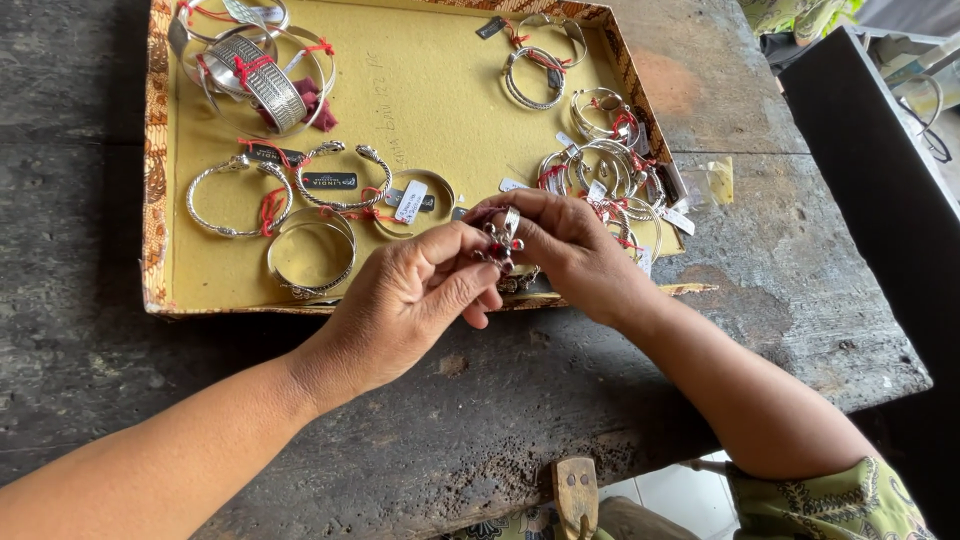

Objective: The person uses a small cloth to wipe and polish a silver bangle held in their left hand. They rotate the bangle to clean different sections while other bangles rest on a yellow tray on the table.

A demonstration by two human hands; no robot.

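A weathered, dark wooden table [700, 330] carries a shallow yellow-lined tray [420, 90] with a patterned rim, strewn with silver bangles [240, 195], many tied with red thread and small tags. A black box [880, 170] stands at the table's right edge, pale floor tiles showing below. Over the tray's near rim, the left hand [400, 300] and right hand [565, 245] meet, fingers curled close, together pinching a small silver ornament [500, 243] with red thread between thumbs and fingertips.
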